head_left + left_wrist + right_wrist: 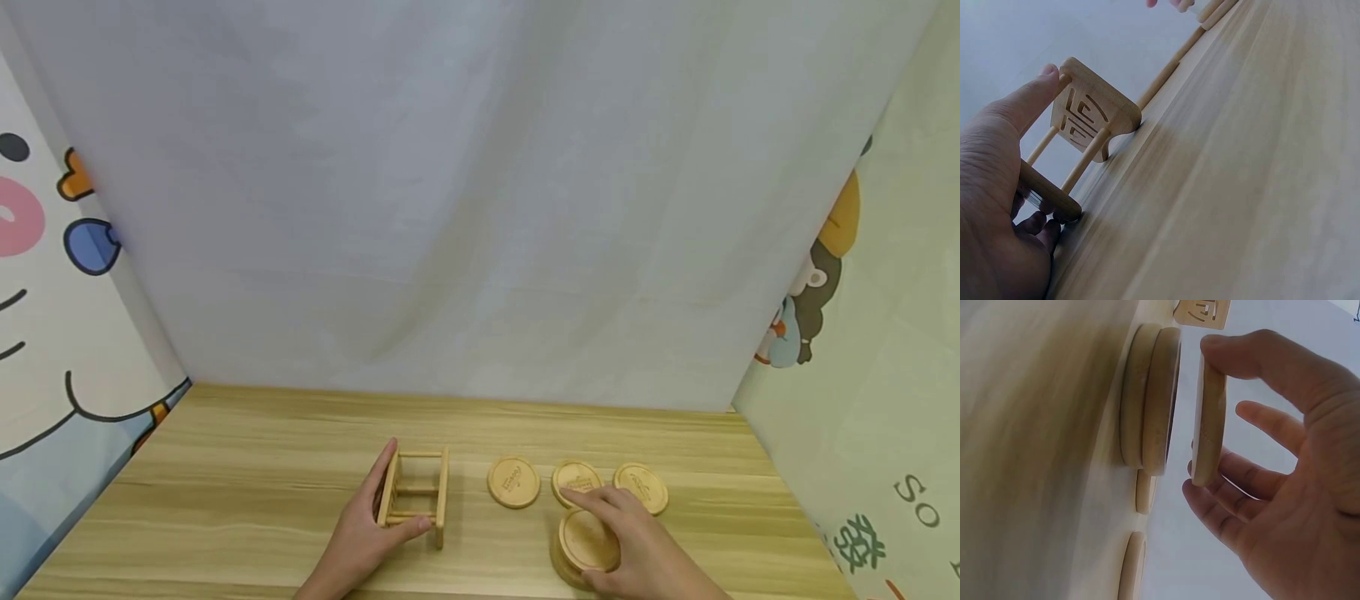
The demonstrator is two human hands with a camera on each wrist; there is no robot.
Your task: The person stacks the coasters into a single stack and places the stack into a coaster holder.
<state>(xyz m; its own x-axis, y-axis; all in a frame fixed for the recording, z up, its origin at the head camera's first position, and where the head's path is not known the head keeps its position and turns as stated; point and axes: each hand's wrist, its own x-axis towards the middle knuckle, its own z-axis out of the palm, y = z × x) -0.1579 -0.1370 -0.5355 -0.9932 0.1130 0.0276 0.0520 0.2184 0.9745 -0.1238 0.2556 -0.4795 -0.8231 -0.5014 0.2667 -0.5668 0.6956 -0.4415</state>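
Note:
My left hand (356, 533) grips a wooden coaster rack (442, 487) standing on the table. Its two end plates are joined by thin rods; the left wrist view shows a cut-out pattern in the far plate (1088, 109). No coaster lies between the plates. To the right, my right hand (637, 542) pinches a round wooden coaster (590, 540) between thumb and fingers. That coaster (1211, 428) hovers just above two stacked coasters (1159, 406), with a gap visible in the right wrist view.
Three coasters lie flat in a row behind the stack: a left one (513, 482), a middle one (574, 477) and a right one (643, 489). A pale cloth (450, 208) hangs behind the wooden table (262, 467). Printed panels stand at both sides.

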